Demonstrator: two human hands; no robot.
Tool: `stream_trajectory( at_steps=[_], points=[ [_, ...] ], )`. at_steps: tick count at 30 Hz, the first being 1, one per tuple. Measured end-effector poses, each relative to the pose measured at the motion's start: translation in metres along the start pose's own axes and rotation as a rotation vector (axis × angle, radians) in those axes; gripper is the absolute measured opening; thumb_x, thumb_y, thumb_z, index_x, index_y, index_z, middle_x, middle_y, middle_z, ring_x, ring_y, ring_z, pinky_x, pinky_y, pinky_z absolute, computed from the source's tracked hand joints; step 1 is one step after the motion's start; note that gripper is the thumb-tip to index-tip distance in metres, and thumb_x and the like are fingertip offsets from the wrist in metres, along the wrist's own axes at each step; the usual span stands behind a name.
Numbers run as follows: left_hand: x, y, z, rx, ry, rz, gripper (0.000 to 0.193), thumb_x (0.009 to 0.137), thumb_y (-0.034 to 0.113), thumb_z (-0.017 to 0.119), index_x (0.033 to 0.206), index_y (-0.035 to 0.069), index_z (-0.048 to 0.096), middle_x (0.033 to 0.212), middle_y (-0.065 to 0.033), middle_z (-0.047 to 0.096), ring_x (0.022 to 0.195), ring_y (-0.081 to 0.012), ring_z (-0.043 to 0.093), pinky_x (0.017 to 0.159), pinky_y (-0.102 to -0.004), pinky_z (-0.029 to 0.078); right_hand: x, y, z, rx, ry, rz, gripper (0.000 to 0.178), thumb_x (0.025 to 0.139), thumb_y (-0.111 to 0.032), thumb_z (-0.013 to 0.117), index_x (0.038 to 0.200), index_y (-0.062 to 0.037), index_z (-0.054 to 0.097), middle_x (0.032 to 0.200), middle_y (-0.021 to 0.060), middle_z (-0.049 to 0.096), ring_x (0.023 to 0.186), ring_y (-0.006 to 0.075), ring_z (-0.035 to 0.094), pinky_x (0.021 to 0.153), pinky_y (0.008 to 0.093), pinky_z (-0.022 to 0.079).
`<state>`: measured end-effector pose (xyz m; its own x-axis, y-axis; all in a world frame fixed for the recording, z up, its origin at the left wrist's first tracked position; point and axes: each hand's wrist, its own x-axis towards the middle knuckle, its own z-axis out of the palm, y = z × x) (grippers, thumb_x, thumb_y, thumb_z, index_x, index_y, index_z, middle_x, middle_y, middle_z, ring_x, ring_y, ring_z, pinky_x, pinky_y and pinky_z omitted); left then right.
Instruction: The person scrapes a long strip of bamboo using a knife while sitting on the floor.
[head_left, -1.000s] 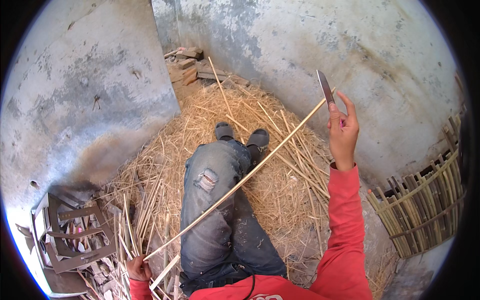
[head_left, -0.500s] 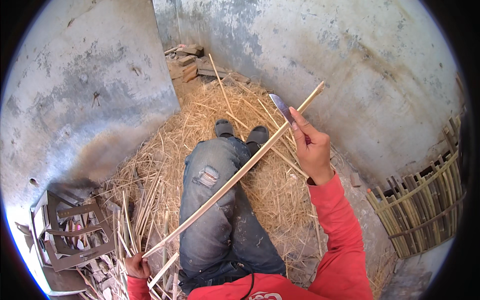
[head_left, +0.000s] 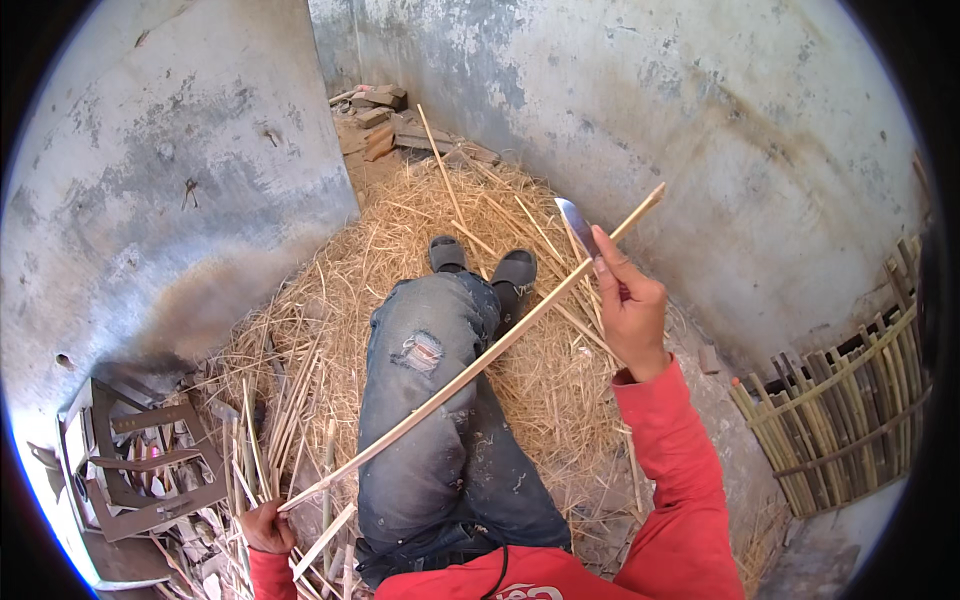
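Observation:
A long pale bamboo strip [head_left: 440, 393] slants across my lap, from low left to high right. Its lower end is gripped in my left hand [head_left: 266, 527], beside my left hip. My right hand [head_left: 634, 307] is closed around a knife [head_left: 577, 227], whose handle is mostly hidden in the fingers. The blade points up and to the left and lies against the strip a little below its far end. Beneath the held strip, a second cut strip [head_left: 325, 542] lies near my left hand.
Straw-like shavings [head_left: 420, 220] cover the floor around my sandals. Bamboo strips [head_left: 290, 405] are heaped at left beside a broken brown frame [head_left: 150, 520]. A woven bamboo basket [head_left: 850, 410] stands at right. Walls [head_left: 640, 110] rise close ahead, with bricks [head_left: 380, 98] in the corner.
My left hand has drawn back slightly to the left with the strip. The strip's far end has dropped a little, and my right hand with the knife has shifted slightly right and down.

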<state>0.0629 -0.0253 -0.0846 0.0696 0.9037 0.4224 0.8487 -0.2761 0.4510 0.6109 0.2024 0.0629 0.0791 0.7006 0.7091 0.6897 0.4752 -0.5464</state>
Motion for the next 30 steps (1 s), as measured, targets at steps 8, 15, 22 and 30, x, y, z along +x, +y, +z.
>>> stream_trajectory(
  at_steps=[8,15,22,30],
  points=[
    [0.033,0.033,0.015,-0.046,-0.012,0.025,0.011,0.082,0.002,0.06,0.089,0.004,0.069,0.06,-0.0137,0.059,0.047,-0.0316,0.059,0.046,-0.0385,0.044,0.007,0.011,-0.014,-0.108,0.086,0.068,0.037,0.102,-0.01,0.059,0.139,-0.0106,0.064,0.098,0.0107,0.079,0.06,0.0045,0.059,0.054,0.0257,0.046],
    [0.028,0.034,0.014,-0.015,-0.031,0.013,0.013,0.081,0.001,0.06,0.091,0.004,0.069,0.062,-0.014,0.06,0.049,-0.0327,0.059,0.047,-0.0397,0.044,0.016,0.001,-0.013,-0.139,0.113,0.067,0.033,0.102,-0.012,0.06,0.135,-0.0094,0.067,0.095,0.0179,0.076,0.054,0.0075,0.06,0.049,0.027,0.044],
    [0.033,0.04,0.013,0.004,-0.002,0.02,0.013,0.081,0.001,0.061,0.091,0.003,0.069,0.061,-0.0145,0.06,0.048,-0.0326,0.058,0.046,-0.0398,0.043,-0.011,-0.009,0.002,-0.184,-0.012,-0.091,0.035,0.102,-0.01,0.059,0.136,-0.0123,0.066,0.096,0.0164,0.078,0.052,0.0052,0.05,0.047,0.0277,0.041],
    [0.058,0.074,0.017,-0.065,-0.016,0.012,0.014,0.081,-0.001,0.062,0.091,0.004,0.07,0.062,-0.014,0.061,0.05,-0.0318,0.061,0.047,-0.0388,0.045,-0.002,0.022,-0.009,-0.083,0.118,-0.019,0.036,0.104,-0.011,0.056,0.139,-0.014,0.064,0.06,0.0038,0.063,0.044,0.0068,0.041,0.042,0.0298,0.036]
  ],
)
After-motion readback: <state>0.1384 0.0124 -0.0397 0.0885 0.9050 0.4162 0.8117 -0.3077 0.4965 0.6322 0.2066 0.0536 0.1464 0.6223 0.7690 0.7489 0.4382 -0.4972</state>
